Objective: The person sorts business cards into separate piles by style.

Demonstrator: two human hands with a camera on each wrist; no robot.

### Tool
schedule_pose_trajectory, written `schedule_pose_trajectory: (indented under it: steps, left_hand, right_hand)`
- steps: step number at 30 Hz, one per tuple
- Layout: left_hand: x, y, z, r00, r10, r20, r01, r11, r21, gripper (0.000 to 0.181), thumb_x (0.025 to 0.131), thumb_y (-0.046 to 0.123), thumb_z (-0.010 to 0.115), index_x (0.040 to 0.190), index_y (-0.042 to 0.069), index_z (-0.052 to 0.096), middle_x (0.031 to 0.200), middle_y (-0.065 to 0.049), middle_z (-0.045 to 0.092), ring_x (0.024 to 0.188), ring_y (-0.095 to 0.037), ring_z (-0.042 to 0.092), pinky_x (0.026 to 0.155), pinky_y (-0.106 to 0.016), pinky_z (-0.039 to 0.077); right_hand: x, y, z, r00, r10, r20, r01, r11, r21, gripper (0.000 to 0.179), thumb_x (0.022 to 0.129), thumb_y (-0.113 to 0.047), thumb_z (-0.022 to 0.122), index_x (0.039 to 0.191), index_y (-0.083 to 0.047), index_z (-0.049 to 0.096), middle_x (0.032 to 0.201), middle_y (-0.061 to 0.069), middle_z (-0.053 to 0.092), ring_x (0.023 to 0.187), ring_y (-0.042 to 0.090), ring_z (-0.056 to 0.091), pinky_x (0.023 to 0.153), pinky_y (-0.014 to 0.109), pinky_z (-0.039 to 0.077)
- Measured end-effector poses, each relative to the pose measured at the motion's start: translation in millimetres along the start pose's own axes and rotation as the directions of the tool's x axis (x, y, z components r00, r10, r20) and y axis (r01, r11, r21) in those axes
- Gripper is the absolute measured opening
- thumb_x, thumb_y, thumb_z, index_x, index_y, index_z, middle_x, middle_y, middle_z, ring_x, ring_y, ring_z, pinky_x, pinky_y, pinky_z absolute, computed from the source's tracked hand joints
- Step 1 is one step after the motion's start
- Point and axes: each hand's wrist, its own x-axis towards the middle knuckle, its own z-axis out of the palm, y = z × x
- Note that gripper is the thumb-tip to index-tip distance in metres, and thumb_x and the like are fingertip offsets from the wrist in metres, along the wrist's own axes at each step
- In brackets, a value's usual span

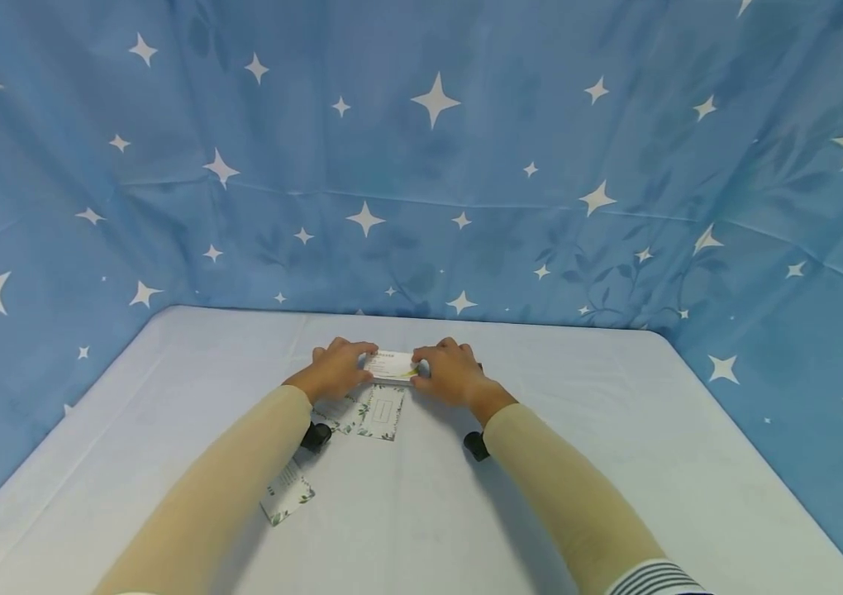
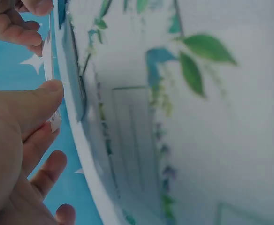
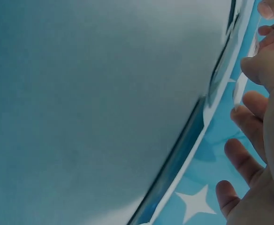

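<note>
Between both hands is a white printed card (image 1: 390, 364) with a yellow curve at its lower right. My left hand (image 1: 334, 369) pinches its left end, thumb on the near side. At the other end my right hand (image 1: 453, 372) pinches it with thumb and fingers. The left wrist view shows the card (image 2: 49, 70) edge-on, thin and white, with the remaining left fingers spread loosely. Just nearer than the hands lies a leaf-bordered card (image 1: 382, 411), and another leaf-bordered card (image 1: 338, 413) sits beside it, partly hidden by the left wrist.
A third leaf-bordered card (image 1: 288, 493) lies by the left forearm on the white-covered table (image 1: 578, 463). Behind the table hangs a blue curtain (image 1: 407, 165) with white stars. A dark-edged blue strip (image 3: 174, 164) shows in the right wrist view; its kind is unclear.
</note>
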Motion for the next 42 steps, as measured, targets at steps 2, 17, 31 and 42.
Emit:
schedule_pose_trajectory:
  steps: [2,17,31,42]
  left_hand:
    - [3.3,-0.5,1.5,1.000,-0.003,0.011,0.003,1.000,0.005,0.054,0.100,0.027,0.064,0.151,0.017,0.047,0.139,-0.011,0.054,0.128,-0.031,0.041,0.098,-0.054,0.026]
    - [9.9,-3.5,6.5,0.998,-0.025,0.055,0.026,1.000,-0.006,0.056,0.099,0.023,0.064,0.152,0.016,0.045,0.139,-0.010,0.055,0.121,-0.029,0.043,0.093,-0.051,0.029]
    - [7.9,-3.5,6.8,0.998,-0.037,0.050,0.038,0.999,-0.017,0.056,0.099,0.024,0.064,0.152,0.017,0.045,0.143,-0.011,0.052,0.122,-0.031,0.044,0.096,-0.053,0.032]
    - [-16.4,-10.8,0.6,0.997,-0.002,0.077,0.004,1.000,-0.024,0.057,0.098,0.026,0.067,0.151,0.018,0.046,0.144,-0.011,0.052,0.131,-0.032,0.041,0.096,-0.056,0.030]
  right_hand:
    - [2.1,0.7,2.2,1.000,0.009,0.015,-0.008,1.000,-0.007,0.040,0.096,-0.040,0.065,0.131,-0.021,0.065,0.129,0.002,0.064,0.128,0.028,0.044,0.104,0.049,0.033]
    - [5.9,2.0,6.8,0.997,0.028,0.077,-0.023,0.998,-0.055,0.042,0.098,-0.039,0.061,0.135,-0.020,0.062,0.139,-0.001,0.059,0.134,0.028,0.042,0.105,0.050,0.032]
    - [4.4,0.5,7.0,0.996,0.048,0.069,-0.046,0.999,-0.026,0.042,0.097,-0.036,0.060,0.135,-0.018,0.062,0.140,0.001,0.058,0.133,0.028,0.042,0.105,0.051,0.031]
    - [-15.5,-5.3,4.9,0.998,-0.053,0.042,0.049,0.994,0.096,0.046,0.095,-0.035,0.066,0.137,-0.017,0.062,0.137,0.002,0.061,0.129,0.030,0.045,0.105,0.053,0.030]
